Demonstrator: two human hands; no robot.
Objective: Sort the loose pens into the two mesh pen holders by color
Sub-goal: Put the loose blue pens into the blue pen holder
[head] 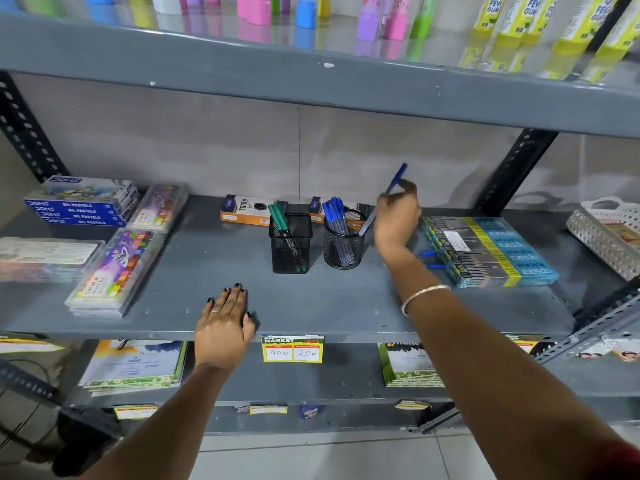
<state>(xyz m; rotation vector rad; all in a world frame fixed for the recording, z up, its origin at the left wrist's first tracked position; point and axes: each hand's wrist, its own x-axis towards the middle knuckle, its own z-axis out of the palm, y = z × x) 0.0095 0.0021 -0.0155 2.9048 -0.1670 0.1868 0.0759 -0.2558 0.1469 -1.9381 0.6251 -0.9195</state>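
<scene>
On the grey shelf [194, 258], far left, lies a stack of blue pastel boxes [79, 211], with clear pastel cases [117, 268] just beside it. Left hand [225, 323]: flat on the shelf near the front edge, palm down, fingers spread, holding nothing. Behind centre, an orange pencil box [242, 211] lies along the back. Square holder [291, 244]: upright in front of that box, containing green pens [282, 223]. Round holder [343, 240]: upright just beside the square one on its right, containing blue pens [334, 213]. Right hand [394, 220]: raised just right of the round holder, fingers pinched on a single blue pen [396, 178], which is tilted with its blue cap up and its lower end over the round holder's rim. Loose blue pens [429, 259] lie on the shelf right of the wrist, against a teal pencil pack [491, 251]. A white basket [606, 233] sits at far right
</scene>
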